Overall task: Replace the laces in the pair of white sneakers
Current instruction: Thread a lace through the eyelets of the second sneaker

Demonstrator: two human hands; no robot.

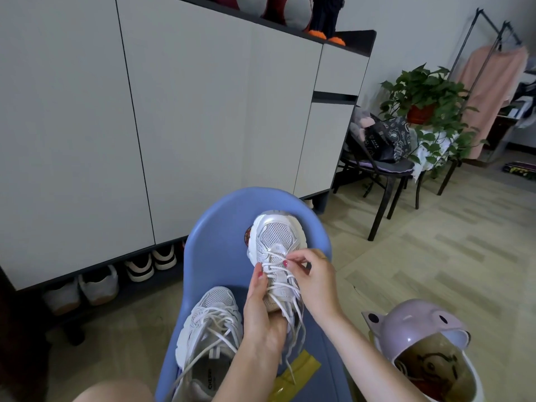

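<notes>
Two white mesh sneakers lie on a blue plastic seat (220, 216). The farther sneaker (275, 236) points its toe away from me, and my left hand (261, 309) grips it from the left side around the tongue and collar. My right hand (310, 274) pinches a white lace (278, 264) at the upper eyelets of that shoe. More of this lace hangs down loose toward me. The nearer sneaker (208, 329) lies at the lower left, laced, with its white lace ends trailing loose.
A yellow packet (293, 375) lies on the seat near me. A lilac bin (420, 343) with an open lid stands at the lower right. A white cabinet (174, 111) with shoes beneath it fills the left. A dark chair (383, 181) and a potted plant (426, 100) stand at the right.
</notes>
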